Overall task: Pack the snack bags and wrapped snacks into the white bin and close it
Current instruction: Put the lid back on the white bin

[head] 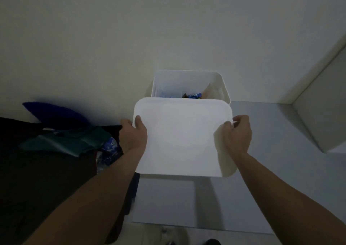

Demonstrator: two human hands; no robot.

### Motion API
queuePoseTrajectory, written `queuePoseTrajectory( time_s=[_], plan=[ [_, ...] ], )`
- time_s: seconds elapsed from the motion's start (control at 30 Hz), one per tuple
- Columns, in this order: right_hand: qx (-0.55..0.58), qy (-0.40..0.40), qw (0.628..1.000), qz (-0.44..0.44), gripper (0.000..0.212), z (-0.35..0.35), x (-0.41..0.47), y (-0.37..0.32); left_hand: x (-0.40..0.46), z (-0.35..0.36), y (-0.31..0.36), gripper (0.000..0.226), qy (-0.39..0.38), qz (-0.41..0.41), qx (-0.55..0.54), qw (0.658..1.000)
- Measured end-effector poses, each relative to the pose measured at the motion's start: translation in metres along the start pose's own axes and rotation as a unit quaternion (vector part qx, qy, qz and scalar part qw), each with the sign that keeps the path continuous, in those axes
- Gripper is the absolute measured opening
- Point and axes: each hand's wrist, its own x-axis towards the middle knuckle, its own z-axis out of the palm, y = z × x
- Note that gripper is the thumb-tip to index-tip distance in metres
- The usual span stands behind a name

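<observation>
The white bin [222, 87] stands on the floor against the wall, its far half uncovered. Inside it I see a blue wrapped snack [194, 95] and a brownish one beside it. A flat white lid [182, 138] hovers over the bin's near half, held level. My left hand [133, 132] grips the lid's left edge, thumb on top. My right hand [238, 132] grips the right edge the same way. The lid hides most of the bin's contents.
To the left lies a dark surface [37, 179] with a green bag [63, 141], a blue patterned snack bag [110, 149] and a dark blue cushion [56, 113]. A white cabinet [322, 113] stands at right. Pale floor lies below the bin.
</observation>
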Motion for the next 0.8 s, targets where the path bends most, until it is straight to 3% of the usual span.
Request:
queuePoseTrajectory(
  time_s=[0.37, 0.53, 0.8],
  plan=[
    [-0.008, -0.055, 0.998, -0.026, 0.031, 0.005, 0.097, -0.058, 0.071, 0.045, 0.071, 0.024, -0.082, 0.025, -0.054, 0.995],
    [-0.017, -0.090, 0.996, -0.021, 0.037, 0.022, 0.147, -0.066, 0.094, 0.061, 0.100, 0.013, -0.099, 0.018, -0.008, 0.995],
    [-0.030, -0.108, 0.994, -0.004, 0.040, 0.050, 0.192, -0.064, 0.119, 0.091, 0.115, 0.023, -0.112, 0.005, -0.004, 0.994]
  ],
)
